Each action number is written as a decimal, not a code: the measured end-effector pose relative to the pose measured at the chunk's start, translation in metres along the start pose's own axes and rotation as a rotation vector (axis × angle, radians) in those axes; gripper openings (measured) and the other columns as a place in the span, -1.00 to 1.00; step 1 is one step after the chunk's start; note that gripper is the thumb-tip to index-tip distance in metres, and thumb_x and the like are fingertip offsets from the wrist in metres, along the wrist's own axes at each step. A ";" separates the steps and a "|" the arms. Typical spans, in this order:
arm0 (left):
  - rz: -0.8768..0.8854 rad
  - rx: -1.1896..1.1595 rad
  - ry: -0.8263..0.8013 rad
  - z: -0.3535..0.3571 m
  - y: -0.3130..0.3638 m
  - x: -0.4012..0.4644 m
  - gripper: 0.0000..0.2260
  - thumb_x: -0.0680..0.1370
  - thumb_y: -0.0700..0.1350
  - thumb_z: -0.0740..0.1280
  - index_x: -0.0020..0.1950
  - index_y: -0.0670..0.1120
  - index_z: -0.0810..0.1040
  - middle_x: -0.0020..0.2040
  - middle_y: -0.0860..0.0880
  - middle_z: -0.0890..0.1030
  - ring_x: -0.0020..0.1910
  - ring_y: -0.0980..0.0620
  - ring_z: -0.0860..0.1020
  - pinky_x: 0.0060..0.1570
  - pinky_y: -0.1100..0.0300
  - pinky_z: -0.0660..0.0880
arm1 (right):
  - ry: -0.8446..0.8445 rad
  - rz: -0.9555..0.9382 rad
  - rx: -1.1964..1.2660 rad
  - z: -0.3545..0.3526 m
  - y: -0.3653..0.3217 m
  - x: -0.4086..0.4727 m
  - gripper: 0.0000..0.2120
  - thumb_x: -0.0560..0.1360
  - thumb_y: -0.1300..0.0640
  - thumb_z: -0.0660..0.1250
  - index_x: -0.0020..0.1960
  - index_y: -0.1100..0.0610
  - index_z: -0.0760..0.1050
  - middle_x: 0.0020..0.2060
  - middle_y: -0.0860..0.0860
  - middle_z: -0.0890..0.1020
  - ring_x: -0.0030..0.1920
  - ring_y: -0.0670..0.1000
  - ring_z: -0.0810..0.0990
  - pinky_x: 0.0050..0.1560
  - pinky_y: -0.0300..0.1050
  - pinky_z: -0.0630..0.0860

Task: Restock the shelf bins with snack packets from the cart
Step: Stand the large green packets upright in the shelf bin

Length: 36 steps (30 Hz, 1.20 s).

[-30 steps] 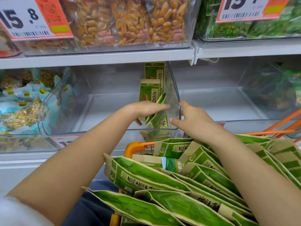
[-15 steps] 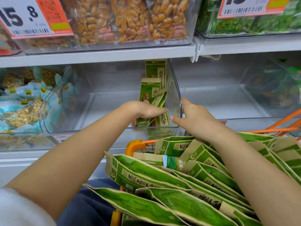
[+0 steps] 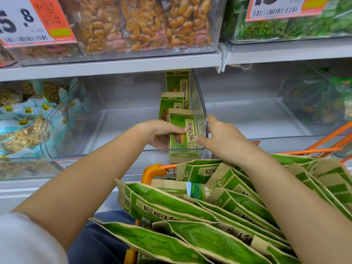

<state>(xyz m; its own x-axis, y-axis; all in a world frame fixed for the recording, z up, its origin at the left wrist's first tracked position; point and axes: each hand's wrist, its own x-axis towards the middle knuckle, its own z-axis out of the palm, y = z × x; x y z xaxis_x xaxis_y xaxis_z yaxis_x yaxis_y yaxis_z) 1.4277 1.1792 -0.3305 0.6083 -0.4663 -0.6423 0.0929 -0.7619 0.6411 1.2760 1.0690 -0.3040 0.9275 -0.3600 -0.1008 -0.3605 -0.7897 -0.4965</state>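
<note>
At the far left of the lower shelf, a clear bin [image 3: 57, 119] holds pale blue nut packets [image 3: 22, 119], and beside it stands the nearly bare clear bin [image 3: 122, 149] being restocked. Against its right wall three green seed packets stand upright in a row, front to back; the left hand [image 3: 162, 133] grips the front packet [image 3: 182, 130] from its left side, thumb across the face and fingers curled behind. Just right of that packet, the right hand [image 3: 222, 138] touches the packet's lower right corner with its thumb while its fingers curl over the bin's right wall at the front corner. Below and to the right, the orange cart [image 3: 154, 171] is heaped with more green packets [image 3: 190, 208] lying flat and overlapping. My guess is that the front packet is being squared up against the two behind it. With nothing propping the row on its left, it could topple sideways into the open space once the left hand lets go, and a forearm dragging back could tip loose packets off the cart's heap. How the left fingers sit behind the packet is hidden, the packet's base shows only through the bin's front, and the price tags above are cut off.
</note>
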 end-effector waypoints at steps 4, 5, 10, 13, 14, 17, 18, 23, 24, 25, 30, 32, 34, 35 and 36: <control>0.095 -0.151 0.084 -0.006 0.004 0.002 -0.81 0.46 -0.01 0.47 -0.02 -0.04 0.56 -0.09 -0.02 0.66 -0.20 0.12 0.61 -0.33 0.28 0.52 | -0.005 0.006 0.003 -0.001 0.000 -0.001 -0.43 0.57 -0.06 0.26 0.50 0.02 0.15 0.24 0.07 0.56 0.19 0.14 0.52 0.12 0.02 0.50; 0.133 -0.209 0.143 -0.007 0.004 0.004 -0.83 0.47 -0.05 0.47 -0.04 -0.06 0.56 -0.09 -0.02 0.65 -0.23 0.13 0.59 -0.37 0.30 0.51 | -0.006 0.010 0.000 -0.001 0.000 -0.001 -0.41 0.57 -0.06 0.25 0.51 0.03 0.12 0.25 0.08 0.55 0.21 0.15 0.50 0.15 0.03 0.49; 0.131 -0.240 0.184 -0.020 0.003 0.013 -0.82 0.51 -0.06 0.43 0.04 -0.08 0.54 -0.06 0.00 0.62 -0.23 0.15 0.52 -0.37 0.32 0.42 | -0.013 0.014 -0.010 0.000 0.001 0.000 -0.40 0.57 -0.07 0.24 0.53 0.02 0.10 0.28 0.09 0.53 0.23 0.16 0.49 0.18 0.04 0.48; 0.059 -0.113 0.072 -0.033 0.000 0.018 -0.71 0.47 -0.02 0.45 0.15 -0.07 0.57 0.08 -0.06 0.64 0.00 0.00 0.58 -0.11 0.14 0.46 | -0.010 0.014 -0.016 0.000 0.001 0.000 -0.40 0.57 -0.07 0.23 0.53 0.02 0.10 0.28 0.09 0.53 0.22 0.16 0.50 0.16 0.03 0.48; 0.057 -0.065 0.047 -0.036 0.001 0.018 -0.68 0.46 -0.01 0.46 0.17 -0.06 0.57 0.09 -0.06 0.64 0.06 -0.03 0.57 -0.01 0.10 0.46 | -0.010 0.015 -0.019 0.000 0.002 0.000 -0.40 0.57 -0.07 0.23 0.53 0.02 0.10 0.28 0.09 0.53 0.22 0.17 0.49 0.16 0.03 0.48; 0.042 0.044 -0.044 -0.038 0.005 0.018 -0.54 0.32 0.04 0.52 0.19 -0.02 0.57 0.18 -0.11 0.62 0.19 -0.12 0.54 0.30 -0.07 0.37 | -0.011 0.012 -0.021 0.000 0.002 0.000 -0.40 0.57 -0.08 0.23 0.53 0.02 0.09 0.30 0.08 0.52 0.24 0.17 0.48 0.16 0.01 0.47; 0.053 0.046 -0.076 -0.037 0.005 0.017 -0.51 0.29 0.02 0.53 0.20 -0.03 0.57 0.19 -0.12 0.61 0.20 -0.13 0.54 0.32 -0.09 0.37 | -0.010 0.009 -0.021 0.000 0.002 0.000 -0.39 0.57 -0.08 0.24 0.53 0.03 0.09 0.30 0.08 0.52 0.25 0.17 0.48 0.15 0.00 0.47; 0.136 -0.019 -0.145 -0.033 0.002 0.017 -0.55 0.30 0.02 0.46 0.17 -0.05 0.59 0.10 -0.08 0.66 0.07 -0.03 0.62 0.00 0.09 0.55 | -0.008 0.000 -0.020 0.000 0.001 0.000 -0.39 0.58 -0.07 0.24 0.53 0.03 0.08 0.28 0.08 0.53 0.23 0.16 0.49 0.12 -0.02 0.45; 0.147 -0.021 -0.148 -0.035 0.001 0.017 -0.59 0.31 0.03 0.45 0.13 -0.04 0.60 0.07 -0.06 0.67 0.04 0.00 0.62 -0.03 0.13 0.54 | -0.007 0.000 -0.018 0.000 0.001 0.000 -0.39 0.58 -0.07 0.24 0.53 0.03 0.08 0.28 0.08 0.53 0.23 0.16 0.49 0.12 -0.01 0.46; 0.164 -0.016 -0.145 -0.036 0.000 0.016 -0.61 0.31 0.05 0.44 0.10 -0.02 0.60 0.05 -0.04 0.68 0.02 0.02 0.63 -0.05 0.15 0.54 | -0.006 -0.001 -0.016 0.000 0.001 0.000 -0.39 0.58 -0.07 0.24 0.53 0.03 0.08 0.27 0.08 0.54 0.22 0.16 0.49 0.11 -0.01 0.46; 0.463 -0.214 0.065 -0.045 0.010 0.024 -0.67 0.37 -0.07 0.50 0.11 0.00 0.57 0.01 0.05 0.69 0.02 0.09 0.65 0.16 0.09 0.52 | -0.011 0.012 -0.024 0.000 0.002 0.000 -0.40 0.58 -0.07 0.23 0.53 0.04 0.09 0.26 0.09 0.54 0.21 0.17 0.49 0.07 -0.03 0.45; 0.560 -0.315 0.247 -0.047 0.020 0.037 -0.55 0.35 -0.18 0.55 0.19 -0.07 0.51 0.05 0.02 0.68 0.06 0.06 0.64 0.18 0.04 0.53 | -0.009 0.013 -0.029 0.000 0.002 0.000 -0.40 0.58 -0.07 0.23 0.52 0.05 0.09 0.27 0.10 0.53 0.22 0.18 0.48 0.09 -0.03 0.43; 0.614 -0.268 0.390 -0.044 0.027 0.048 -0.47 0.34 -0.23 0.57 0.22 -0.12 0.44 0.09 0.00 0.64 0.09 0.04 0.61 0.17 0.05 0.53 | -0.012 0.012 -0.031 0.001 0.002 0.001 -0.39 0.58 -0.08 0.23 0.53 0.05 0.09 0.27 0.10 0.53 0.23 0.18 0.48 0.11 -0.02 0.43; 0.639 -0.224 0.453 -0.039 0.029 0.053 -0.46 0.35 -0.25 0.56 0.24 -0.13 0.40 0.11 -0.01 0.62 0.09 0.04 0.59 0.15 0.09 0.52 | -0.013 0.013 -0.032 0.001 0.002 0.001 -0.39 0.58 -0.08 0.23 0.53 0.04 0.09 0.27 0.10 0.52 0.23 0.17 0.48 0.11 -0.02 0.44; 0.668 -0.194 0.511 -0.033 0.029 0.058 -0.46 0.36 -0.25 0.55 0.26 -0.16 0.38 0.12 -0.02 0.60 0.09 0.05 0.56 0.12 0.14 0.51 | -0.012 0.015 -0.033 0.001 0.002 0.001 -0.38 0.57 -0.09 0.23 0.53 0.04 0.08 0.28 0.09 0.52 0.24 0.17 0.48 0.11 -0.02 0.44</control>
<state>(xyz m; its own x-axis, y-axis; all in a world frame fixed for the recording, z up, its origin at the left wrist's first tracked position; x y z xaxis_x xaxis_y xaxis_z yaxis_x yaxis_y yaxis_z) 1.4914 1.1450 -0.3351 0.8591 -0.4942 0.1330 -0.3061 -0.2880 0.9074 1.2761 1.0673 -0.3061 0.9230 -0.3659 -0.1188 -0.3773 -0.8003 -0.4660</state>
